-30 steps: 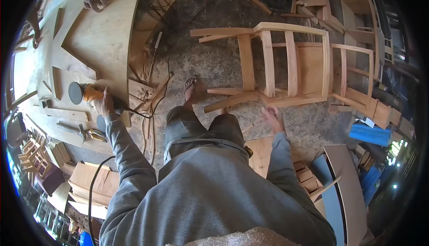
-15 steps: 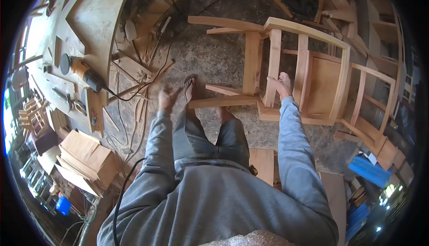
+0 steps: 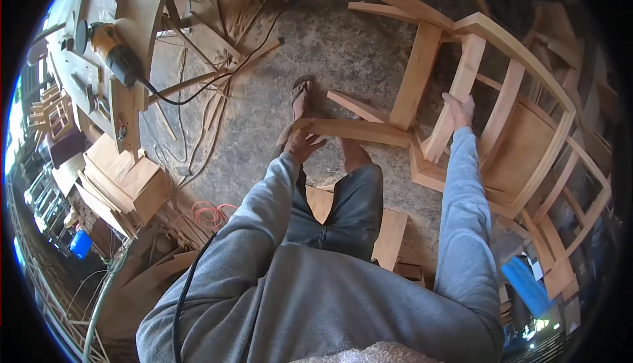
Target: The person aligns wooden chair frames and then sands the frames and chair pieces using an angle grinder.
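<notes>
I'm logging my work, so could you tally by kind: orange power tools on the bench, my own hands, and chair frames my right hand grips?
Orange power tool: 1
Hands, left hand and right hand: 2
Gripped chair frame: 1
Total: 4

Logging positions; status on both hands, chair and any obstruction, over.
Right hand closed on chair slat. Left hand at chair leg, grip unclear. Scrap wood left of sandalled foot.

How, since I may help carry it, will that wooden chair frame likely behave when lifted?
The chair frame should stay stiff: thick wooden bars meet at its corners. It may feel light for its size, being mostly open gaps. It could swing or tip, since long legs jut from one end.
</notes>
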`<state>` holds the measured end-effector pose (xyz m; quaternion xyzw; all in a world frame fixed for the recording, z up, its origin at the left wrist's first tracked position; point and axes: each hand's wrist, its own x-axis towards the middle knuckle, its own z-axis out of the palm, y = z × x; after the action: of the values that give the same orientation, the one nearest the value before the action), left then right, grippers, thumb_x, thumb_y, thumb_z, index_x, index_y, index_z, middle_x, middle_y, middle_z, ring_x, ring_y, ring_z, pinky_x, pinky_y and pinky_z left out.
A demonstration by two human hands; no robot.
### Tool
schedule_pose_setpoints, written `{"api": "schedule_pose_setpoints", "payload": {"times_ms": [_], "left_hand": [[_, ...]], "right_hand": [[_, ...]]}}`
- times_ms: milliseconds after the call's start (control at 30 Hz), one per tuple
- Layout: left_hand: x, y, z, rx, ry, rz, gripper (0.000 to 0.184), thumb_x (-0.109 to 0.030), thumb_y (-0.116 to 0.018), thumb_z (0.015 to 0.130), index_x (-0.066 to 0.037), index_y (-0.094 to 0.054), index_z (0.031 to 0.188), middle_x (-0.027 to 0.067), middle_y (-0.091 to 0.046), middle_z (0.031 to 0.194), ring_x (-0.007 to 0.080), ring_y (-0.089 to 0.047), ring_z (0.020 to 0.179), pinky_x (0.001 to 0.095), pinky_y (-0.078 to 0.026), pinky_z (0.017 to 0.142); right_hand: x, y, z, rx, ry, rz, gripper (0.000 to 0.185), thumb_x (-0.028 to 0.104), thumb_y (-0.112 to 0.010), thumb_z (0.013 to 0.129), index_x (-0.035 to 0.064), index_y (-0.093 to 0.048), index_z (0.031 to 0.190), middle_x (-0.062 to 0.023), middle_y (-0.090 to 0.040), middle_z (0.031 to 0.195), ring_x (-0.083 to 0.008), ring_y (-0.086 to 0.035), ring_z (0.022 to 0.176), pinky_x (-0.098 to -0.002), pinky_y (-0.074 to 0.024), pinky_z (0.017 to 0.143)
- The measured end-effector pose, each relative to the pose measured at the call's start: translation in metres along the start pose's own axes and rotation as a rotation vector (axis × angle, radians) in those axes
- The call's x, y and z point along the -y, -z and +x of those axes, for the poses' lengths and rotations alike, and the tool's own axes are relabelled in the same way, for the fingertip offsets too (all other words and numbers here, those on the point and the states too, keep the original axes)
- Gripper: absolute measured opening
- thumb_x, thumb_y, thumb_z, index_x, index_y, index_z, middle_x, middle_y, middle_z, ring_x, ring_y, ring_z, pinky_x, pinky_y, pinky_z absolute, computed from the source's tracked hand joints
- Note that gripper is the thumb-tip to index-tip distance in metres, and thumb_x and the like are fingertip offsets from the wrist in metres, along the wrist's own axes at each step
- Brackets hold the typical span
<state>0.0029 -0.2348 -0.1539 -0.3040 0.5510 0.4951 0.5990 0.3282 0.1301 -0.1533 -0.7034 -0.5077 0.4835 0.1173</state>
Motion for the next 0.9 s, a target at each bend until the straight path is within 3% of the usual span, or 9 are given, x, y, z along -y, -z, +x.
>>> {"api": "schedule_pose_setpoints", "payload": {"times_ms": [133,233,300,467,567,667,900], "left_hand": [[0.0,0.003,0.007,0.066,-0.022,-0.019,0.042,-0.026,-0.066,0.1,-0.008,-0.055,0.135,0.0129,-0.058,0.132,0.0346,-0.058,0.127,0.0583,-0.048,0.112],[-0.001,0.03,0.015,0.141,-0.115,-0.109,0.045,-0.021,-0.067,0.099,0.002,-0.054,0.135,0.0199,-0.06,0.131,0.0415,-0.063,0.119,0.0576,-0.057,0.1],[-0.011,0.031,-0.006,0.201,-0.298,0.229,0.042,-0.019,-0.066,0.099,0.005,-0.056,0.132,0.0225,-0.062,0.127,0.0426,-0.065,0.116,0.0566,-0.058,0.098],[-0.05,0.027,-0.103,0.194,-0.663,1.06,0.039,-0.019,-0.069,0.097,0.004,-0.06,0.127,0.0159,-0.066,0.121,0.0311,-0.069,0.109,0.0409,-0.061,0.089],[-0.048,0.028,-0.114,0.087,-0.238,0.068,0.044,-0.022,-0.079,0.09,-0.004,-0.065,0.126,0.009,-0.069,0.115,0.0236,-0.066,0.113,0.0388,-0.052,0.097],[-0.061,-0.006,-0.171,0.341,-0.333,-0.067,0.043,-0.02,-0.076,0.09,-0.004,-0.062,0.128,0.0073,-0.066,0.118,0.0218,-0.062,0.116,0.0364,-0.047,0.102],[-0.082,-0.032,-0.235,0.533,-0.544,-0.08,0.028,-0.008,-0.073,0.087,-0.006,-0.061,0.112,0.0081,-0.063,0.111,0.0254,-0.059,0.117,0.0441,-0.043,0.109]], "right_hand": [[-0.003,0.001,0.011,0.0,0.107,0.016,0.059,0.016,-0.086,0.073,-0.0047,-0.06,0.122,-0.0158,-0.071,0.107,-0.0264,-0.07,0.091,-0.0366,-0.0562,0.081],[0.003,0.004,-0.004,-0.018,0.067,-0.16,0.058,0.016,-0.085,0.073,-0.0053,-0.06,0.121,-0.0169,-0.071,0.106,-0.0267,-0.07,0.092,-0.0367,-0.0564,0.081],[0.012,0.001,-0.019,-0.117,0.148,-0.158,0.056,0.015,-0.085,0.073,-0.0055,-0.061,0.12,-0.017,-0.072,0.103,-0.0266,-0.071,0.09,-0.0372,-0.0571,0.08],[0.043,0.02,-0.063,-0.099,0.148,-0.058,0.05,0.014,-0.083,0.074,-0.0046,-0.062,0.116,-0.0162,-0.072,0.099,-0.0257,-0.071,0.081,-0.0375,-0.0578,0.072],[0.058,0.038,-0.085,-0.1,0.138,-0.019,0.046,0.014,-0.082,0.075,-0.0021,-0.062,0.113,-0.0152,-0.071,0.096,-0.0247,-0.071,0.077,-0.0373,-0.058,0.069],[0.057,0.051,-0.1,-0.172,0.156,0.058,0.047,0.015,-0.083,0.074,-0.0014,-0.062,0.113,-0.0151,-0.071,0.095,-0.0249,-0.071,0.077,-0.038,-0.0584,0.068],[0.121,0.082,-0.155,-0.074,0.106,0.282,0.048,0.017,-0.083,0.074,-0.0005,-0.059,0.112,-0.013,-0.069,0.09,-0.0248,-0.071,0.074,-0.0367,-0.058,0.065]]}}
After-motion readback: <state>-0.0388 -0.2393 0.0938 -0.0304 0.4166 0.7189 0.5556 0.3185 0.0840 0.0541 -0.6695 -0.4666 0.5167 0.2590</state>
